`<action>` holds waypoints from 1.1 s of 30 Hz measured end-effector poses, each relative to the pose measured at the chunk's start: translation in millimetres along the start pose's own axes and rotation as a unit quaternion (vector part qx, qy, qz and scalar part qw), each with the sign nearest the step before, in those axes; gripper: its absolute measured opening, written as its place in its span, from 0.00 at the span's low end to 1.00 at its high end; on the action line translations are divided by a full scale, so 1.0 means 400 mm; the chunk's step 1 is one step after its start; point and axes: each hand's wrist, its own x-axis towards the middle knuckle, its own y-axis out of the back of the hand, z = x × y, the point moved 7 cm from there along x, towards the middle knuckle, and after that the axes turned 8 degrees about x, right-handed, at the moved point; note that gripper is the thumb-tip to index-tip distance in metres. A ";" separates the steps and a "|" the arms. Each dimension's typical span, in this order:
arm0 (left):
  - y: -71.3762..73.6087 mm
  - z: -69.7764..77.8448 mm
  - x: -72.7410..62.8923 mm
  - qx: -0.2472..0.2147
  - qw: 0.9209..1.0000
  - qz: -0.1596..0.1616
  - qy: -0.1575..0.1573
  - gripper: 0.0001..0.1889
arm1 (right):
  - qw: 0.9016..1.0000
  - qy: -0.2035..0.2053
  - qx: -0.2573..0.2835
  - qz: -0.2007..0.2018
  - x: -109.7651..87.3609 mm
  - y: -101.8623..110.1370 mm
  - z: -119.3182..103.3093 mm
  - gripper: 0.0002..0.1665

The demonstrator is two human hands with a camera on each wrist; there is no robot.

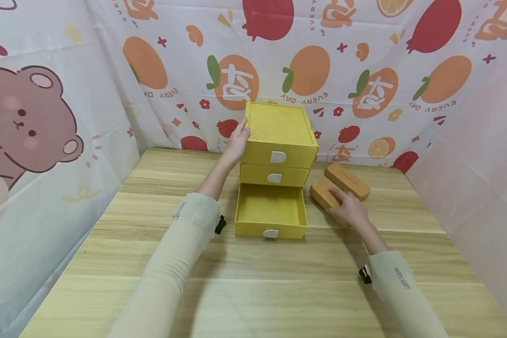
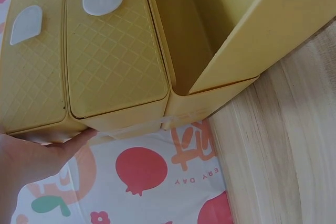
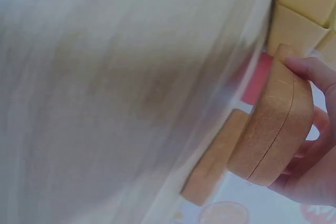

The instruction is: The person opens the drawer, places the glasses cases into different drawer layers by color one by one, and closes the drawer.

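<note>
A yellow three-drawer storage box (image 1: 284, 123) stands against the back cloth, its bottom drawer (image 1: 253, 229) pulled out and showing nothing inside. My left hand (image 1: 238, 142) rests on the upper left side of the box; in the left wrist view its fingers lie along that side wall. To the right of the box, my right hand (image 1: 351, 210) grips a tan-orange glasses case (image 1: 321, 190). The right wrist view shows a seam around this held case (image 3: 270, 121), thumb on one face and fingers behind it. A second, similar glasses case (image 1: 347, 181) lies just beyond it on the table.
The two upper drawers (image 1: 255, 173) are closed, with white tabs on their fronts. A wood-grain table (image 1: 253, 291) carries everything. Fruit-print cloth (image 1: 173, 108) hangs behind, and a bear-print cloth (image 1: 80, 225) hangs along the left side.
</note>
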 end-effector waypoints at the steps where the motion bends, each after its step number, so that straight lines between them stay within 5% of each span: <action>1: 0.000 -0.001 0.000 0.000 1.000 0.000 0.001 0.26 | 1.000 0.001 0.001 -0.001 -0.003 0.003 -0.004 0.40; 33: 0.001 -0.005 0.001 0.008 1.000 0.002 -0.002 0.27 | 0.993 0.101 0.062 -0.007 -0.118 0.041 -0.158 0.38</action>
